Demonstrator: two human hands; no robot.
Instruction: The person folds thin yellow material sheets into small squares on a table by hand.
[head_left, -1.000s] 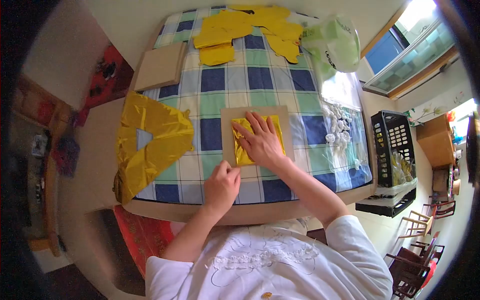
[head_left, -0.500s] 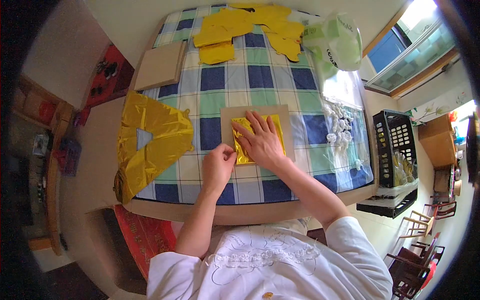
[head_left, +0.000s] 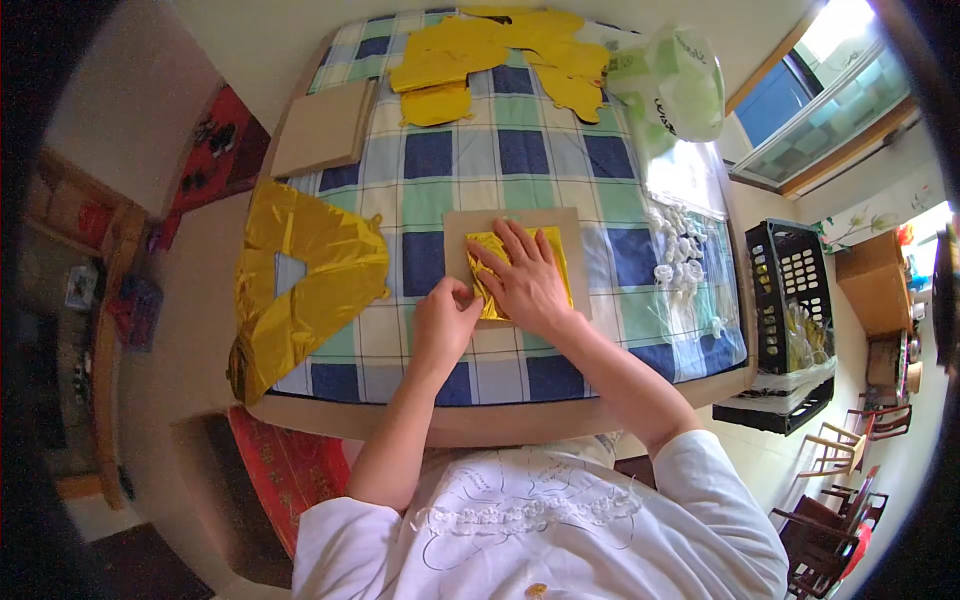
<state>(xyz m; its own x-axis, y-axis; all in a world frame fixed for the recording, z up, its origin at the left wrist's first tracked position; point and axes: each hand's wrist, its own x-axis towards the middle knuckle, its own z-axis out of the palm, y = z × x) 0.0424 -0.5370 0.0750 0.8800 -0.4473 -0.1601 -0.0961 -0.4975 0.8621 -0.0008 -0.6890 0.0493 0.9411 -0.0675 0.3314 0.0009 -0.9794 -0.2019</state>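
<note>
A square of gold foil lies folded on a brown cardboard sheet at the middle of the checked cloth. My right hand rests flat on the foil with its fingers spread. At the foil's lower left edge, my left hand has its thumb and forefinger pinched together; the foil's edge seems to be between them, though the fingertips partly hide it.
Large gold foil lies at the left, more gold pieces at the back. A cardboard stack sits back left. At the right are a plastic bag, white cords and a black crate.
My left hand has shifted slightly to the right, closer over the foil's lower left edge. My right hand stays flat on the foil, nearly unmoved.
</note>
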